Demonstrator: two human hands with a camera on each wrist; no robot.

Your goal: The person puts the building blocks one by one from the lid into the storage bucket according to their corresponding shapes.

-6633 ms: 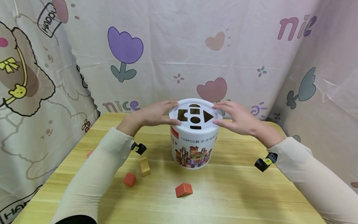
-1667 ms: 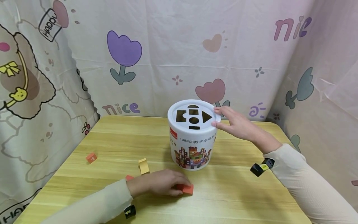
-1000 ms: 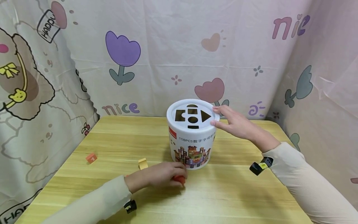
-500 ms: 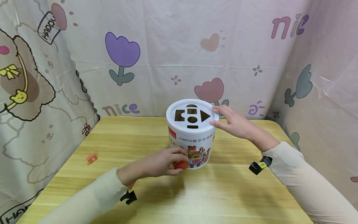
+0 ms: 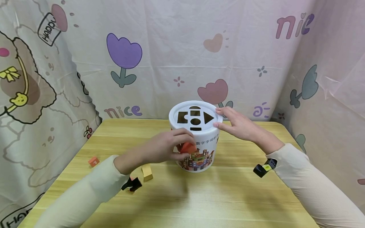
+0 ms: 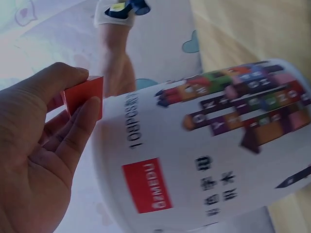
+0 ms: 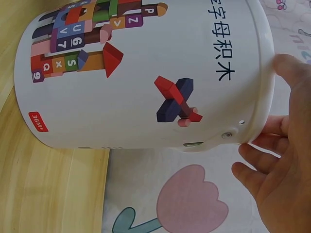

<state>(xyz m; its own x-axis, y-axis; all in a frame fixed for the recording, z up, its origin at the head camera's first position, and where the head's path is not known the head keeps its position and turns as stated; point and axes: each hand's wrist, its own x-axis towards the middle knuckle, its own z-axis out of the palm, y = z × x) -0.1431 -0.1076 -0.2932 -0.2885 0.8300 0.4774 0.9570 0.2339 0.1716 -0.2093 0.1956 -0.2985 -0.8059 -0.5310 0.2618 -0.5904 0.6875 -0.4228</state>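
My left hand [image 5: 163,146] pinches a red triangular block [image 5: 189,148] between thumb and fingers. In the left wrist view the block [image 6: 86,94] shows a flat face, near the upper rim of a white bucket [image 6: 184,160]. In the head view the block is in front of the bucket [image 5: 203,161], below its lid [image 5: 208,128]. Several shaped holes are cut in that lid, among them a triangle, a circle and a square. My right hand [image 5: 238,125] touches the lid's right rim, thumb and fingers spread. The right wrist view shows its fingertips [image 7: 248,150] at the rim.
A yellow oblong block [image 5: 147,173] lies on the wooden table [image 5: 228,202] left of the bucket. Farther left is an orange-red cube [image 5: 93,161] with a white mark. Another red piece is mostly hidden behind the left wrist camera [image 5: 135,184]. A printed curtain [image 5: 171,47] hangs behind.
My left hand has left the bucket rim, picked up the red triangular block from the table and raised it along the bucket's front. The right hand has stayed at the lid's rim.
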